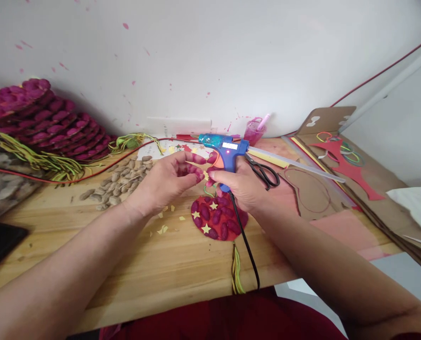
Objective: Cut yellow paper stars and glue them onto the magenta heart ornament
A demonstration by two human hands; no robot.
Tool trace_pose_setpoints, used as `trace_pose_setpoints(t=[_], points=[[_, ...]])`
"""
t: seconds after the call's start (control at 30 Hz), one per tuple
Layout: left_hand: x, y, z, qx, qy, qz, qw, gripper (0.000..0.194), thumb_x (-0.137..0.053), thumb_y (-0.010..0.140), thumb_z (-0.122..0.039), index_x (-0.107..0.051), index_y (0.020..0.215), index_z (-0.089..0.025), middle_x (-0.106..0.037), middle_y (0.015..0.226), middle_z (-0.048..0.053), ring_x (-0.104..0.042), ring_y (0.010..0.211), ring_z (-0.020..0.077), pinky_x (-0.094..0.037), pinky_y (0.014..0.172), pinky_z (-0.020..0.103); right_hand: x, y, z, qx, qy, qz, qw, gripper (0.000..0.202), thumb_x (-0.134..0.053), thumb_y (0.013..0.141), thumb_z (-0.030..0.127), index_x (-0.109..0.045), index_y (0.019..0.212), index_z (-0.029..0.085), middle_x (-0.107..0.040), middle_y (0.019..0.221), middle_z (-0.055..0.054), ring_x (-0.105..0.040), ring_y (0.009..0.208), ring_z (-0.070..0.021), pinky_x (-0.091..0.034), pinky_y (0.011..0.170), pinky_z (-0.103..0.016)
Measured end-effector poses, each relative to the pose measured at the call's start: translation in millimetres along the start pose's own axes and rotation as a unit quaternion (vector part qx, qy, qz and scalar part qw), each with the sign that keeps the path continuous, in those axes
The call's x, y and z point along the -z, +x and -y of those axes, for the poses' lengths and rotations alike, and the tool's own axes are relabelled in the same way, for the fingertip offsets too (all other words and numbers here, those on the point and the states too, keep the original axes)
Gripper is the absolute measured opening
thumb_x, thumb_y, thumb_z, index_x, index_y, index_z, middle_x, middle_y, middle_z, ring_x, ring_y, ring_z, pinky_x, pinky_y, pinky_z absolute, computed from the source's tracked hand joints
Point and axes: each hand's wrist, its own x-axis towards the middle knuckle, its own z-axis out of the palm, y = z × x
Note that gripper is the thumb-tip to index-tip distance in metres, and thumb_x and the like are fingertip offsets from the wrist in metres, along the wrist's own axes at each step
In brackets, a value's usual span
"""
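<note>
My right hand (244, 184) is wrapped round the handle of a blue hot glue gun (234, 153), whose small light glows and whose nozzle end points left. Thumb and fingertips meet on my left hand (169, 177), with a small yellow star (206, 175) at their tips, close to the right thumb. Its index finger stretches out under the nozzle. Both hands have magenta-stained fingertips. Below them lies a red round piece (210, 222) covered with magenta-dyed peanuts and several yellow stars. A yellow-green tassel (236, 269) extends from its lower edge. The gun's black cord (244, 231) crosses the piece.
Peanuts (120, 182) are heaped at left, before a stack of magenta peanut-covered pieces (54, 123). Black scissors (265, 174), a glue stick (302, 165) and a pink cup (255, 130) stand or lie behind and right. Cardboard (383, 165) with red scraps lies far right.
</note>
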Motion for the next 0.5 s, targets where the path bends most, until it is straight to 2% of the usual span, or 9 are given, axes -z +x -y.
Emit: trace_pose_setpoints(t=[0.23, 0.5], points=[[0.1, 0.5, -0.2, -0.007, 0.002, -0.016, 1.0, 0.032, -0.076, 0.074, -0.022, -0.065, 0.104, -0.016, -0.07, 0.086, 0.002, -0.065, 0.078, 0.013, -0.05, 0.073, 0.027, 0.2, -3.1, 0.5, 0.015, -0.008, 0.009, 1.0, 0.036, -0.076, 0.064, 0.018, -0.054, 0.091, 0.02, -0.066, 0.07, 0.003, -0.065, 0.056, -0.014, -0.042, 0.039, -0.019], [-2.7, 0.7, -0.9, -0.009, 0.003, -0.008, 1.0, 0.029, -0.077, 0.073, -0.021, -0.066, 0.1, -0.016, -0.07, 0.09, 0.003, -0.066, 0.079, 0.0132, -0.052, 0.076, 0.028, -0.5, -2.7, 0.5, -0.009, -0.003, 0.012, 1.0, 0.031, -0.072, 0.064, 0.018, -0.053, 0.088, 0.021, -0.063, 0.066, 0.005, -0.063, 0.054, -0.0135, -0.041, 0.035, -0.018]])
